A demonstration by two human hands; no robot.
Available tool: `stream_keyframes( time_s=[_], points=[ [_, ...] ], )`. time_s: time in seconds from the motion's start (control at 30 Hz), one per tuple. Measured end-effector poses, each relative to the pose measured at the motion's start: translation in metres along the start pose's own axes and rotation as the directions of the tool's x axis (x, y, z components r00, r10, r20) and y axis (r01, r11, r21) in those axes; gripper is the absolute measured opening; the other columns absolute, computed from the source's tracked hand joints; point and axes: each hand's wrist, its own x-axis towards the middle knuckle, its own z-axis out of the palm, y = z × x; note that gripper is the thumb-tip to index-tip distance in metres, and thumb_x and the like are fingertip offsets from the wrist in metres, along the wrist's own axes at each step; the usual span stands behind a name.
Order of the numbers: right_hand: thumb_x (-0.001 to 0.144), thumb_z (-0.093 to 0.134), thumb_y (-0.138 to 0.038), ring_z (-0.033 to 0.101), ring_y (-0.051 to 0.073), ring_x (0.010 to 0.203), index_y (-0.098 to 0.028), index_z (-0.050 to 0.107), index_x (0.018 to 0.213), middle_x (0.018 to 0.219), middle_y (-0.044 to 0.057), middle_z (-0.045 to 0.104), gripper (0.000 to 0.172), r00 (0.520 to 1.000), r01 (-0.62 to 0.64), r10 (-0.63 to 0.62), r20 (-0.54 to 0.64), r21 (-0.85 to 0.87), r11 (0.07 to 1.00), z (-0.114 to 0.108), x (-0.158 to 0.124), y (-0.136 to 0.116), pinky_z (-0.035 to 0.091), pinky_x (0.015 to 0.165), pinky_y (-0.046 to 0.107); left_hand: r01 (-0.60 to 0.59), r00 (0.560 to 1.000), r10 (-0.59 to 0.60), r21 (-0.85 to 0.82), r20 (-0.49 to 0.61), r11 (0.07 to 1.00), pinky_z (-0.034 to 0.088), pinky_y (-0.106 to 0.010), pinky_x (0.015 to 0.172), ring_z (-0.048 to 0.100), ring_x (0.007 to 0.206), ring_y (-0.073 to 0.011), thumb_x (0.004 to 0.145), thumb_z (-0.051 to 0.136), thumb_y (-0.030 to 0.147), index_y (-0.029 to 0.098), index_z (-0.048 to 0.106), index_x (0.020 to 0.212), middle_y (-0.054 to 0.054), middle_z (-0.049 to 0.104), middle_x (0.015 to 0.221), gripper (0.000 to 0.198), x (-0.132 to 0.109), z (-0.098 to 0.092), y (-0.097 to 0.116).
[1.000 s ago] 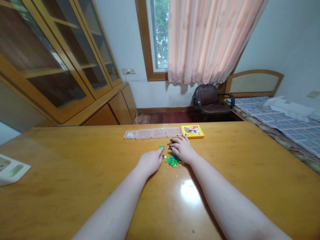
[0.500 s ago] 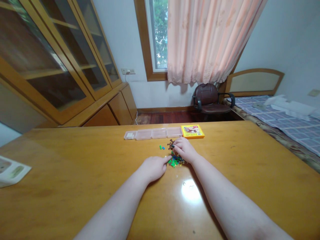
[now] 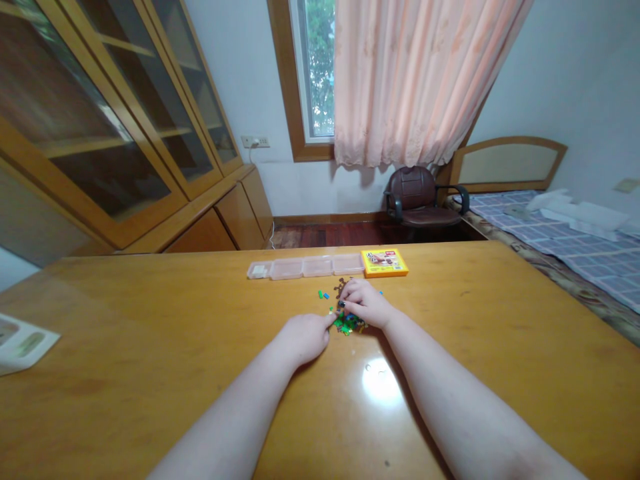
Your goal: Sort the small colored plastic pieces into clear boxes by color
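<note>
A small heap of tiny building bricks (image 3: 347, 325), mostly green with some blue and yellow, lies on the wooden table. My left hand (image 3: 306, 337) rests at its left side, index finger stretched out to touch the bricks and the other fingers curled under. Over the heap's far side, my right hand (image 3: 369, 304) is pinched on a small black piece (image 3: 342, 304), too small to make out clearly. Brown pieces (image 3: 341, 287) lie just beyond its fingertips, partly hidden by the hand. One green brick (image 3: 321, 294) and one blue brick (image 3: 327, 296) lie apart, left of them.
Along the table's (image 3: 150, 347) far edge stands a clear compartment case (image 3: 287, 269), touching a yellow box (image 3: 385, 263). A white plastic object (image 3: 30, 343) sits at the left edge. Beyond are a cabinet (image 3: 200, 193), an office chair (image 3: 417, 197) and a bed (image 3: 560, 227).
My right hand has moved slightly toward me and down over the heap, the black piece at its fingertips moving with it. My left hand has barely shifted.
</note>
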Motion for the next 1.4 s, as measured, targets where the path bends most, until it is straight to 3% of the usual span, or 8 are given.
stream_keyframes(
  time_s=[0.2,0.47,0.63,1.0,1.2,1.27,1.4],
  points=[
    [0.087,0.050,-0.030,0.055,0.016,0.073,-0.018,0.063,0.055,0.071,0.004,0.066,0.037,1.000,-0.007,0.008,0.013,-0.014,1.000,0.000,0.000,0.000,0.042,0.078,0.035,0.005,0.999,-0.005,-0.002,-0.038,1.000,0.050,-0.037,0.073,0.066,0.083,-0.0252,0.086,0.036,0.025,0.032,0.049,0.128,-0.009,0.069,0.099,0.045,0.000,-0.001,-0.001],
    [0.085,0.053,-0.028,0.056,0.018,0.083,-0.020,0.070,0.064,0.082,0.004,0.069,0.029,0.996,-0.045,0.047,0.072,-0.032,0.998,-0.001,0.001,-0.003,0.039,0.084,0.037,-0.102,0.990,0.103,0.016,-0.099,0.995,0.050,-0.034,0.072,0.065,0.081,-0.0238,0.083,0.038,0.024,0.027,0.066,0.093,-0.006,0.070,0.089,0.029,-0.005,-0.014,0.006],
    [0.084,0.052,-0.023,0.055,0.018,0.085,-0.020,0.070,0.063,0.084,0.003,0.070,0.028,0.995,-0.064,0.068,0.073,-0.045,0.997,-0.003,0.001,-0.006,0.039,0.085,0.036,-0.109,0.991,0.108,-0.004,-0.084,0.994,0.050,-0.033,0.073,0.065,0.083,-0.0229,0.083,0.039,0.024,0.032,0.065,0.102,-0.004,0.070,0.094,0.033,-0.005,-0.015,0.006],
    [0.085,0.054,-0.027,0.056,0.019,0.092,-0.021,0.072,0.068,0.092,0.003,0.070,0.025,0.994,-0.037,0.045,0.099,-0.083,0.996,-0.001,0.000,-0.004,0.037,0.088,0.038,-0.004,1.000,0.004,-0.021,-0.024,1.000,0.049,-0.037,0.076,0.065,0.086,-0.0259,0.084,0.039,0.024,0.028,0.066,0.103,-0.009,0.070,0.095,0.033,-0.003,-0.014,0.004],
    [0.088,0.052,-0.030,0.054,0.019,0.096,-0.024,0.073,0.076,0.097,0.003,0.070,0.025,0.987,-0.135,0.150,0.056,-0.207,0.969,0.002,-0.001,0.000,0.034,0.090,0.039,0.085,0.995,-0.085,0.007,-0.043,0.996,0.049,-0.038,0.075,0.065,0.083,-0.0260,0.083,0.039,0.023,0.023,0.067,0.094,-0.011,0.069,0.091,0.030,-0.002,-0.013,0.002],
    [0.089,0.050,-0.029,0.053,0.019,0.098,-0.024,0.073,0.079,0.099,0.003,0.069,0.025,0.982,-0.179,0.188,0.013,-0.241,0.954,0.003,-0.001,0.000,0.032,0.092,0.040,0.054,0.997,-0.053,0.004,-0.060,0.999,0.049,-0.037,0.074,0.065,0.083,-0.0253,0.082,0.039,0.023,0.025,0.068,0.095,-0.009,0.070,0.091,0.031,-0.004,-0.014,0.002],
    [0.090,0.049,-0.028,0.053,0.019,0.096,-0.022,0.072,0.081,0.098,0.004,0.069,0.026,0.980,-0.199,0.195,-0.042,-0.254,0.947,0.002,-0.001,0.000,0.032,0.092,0.039,-0.145,0.987,0.142,-0.027,-0.072,0.989,0.048,-0.034,0.075,0.064,0.086,-0.0238,0.081,0.042,0.023,0.031,0.068,0.098,-0.004,0.071,0.094,0.033,-0.007,-0.016,0.003]
  ],
)
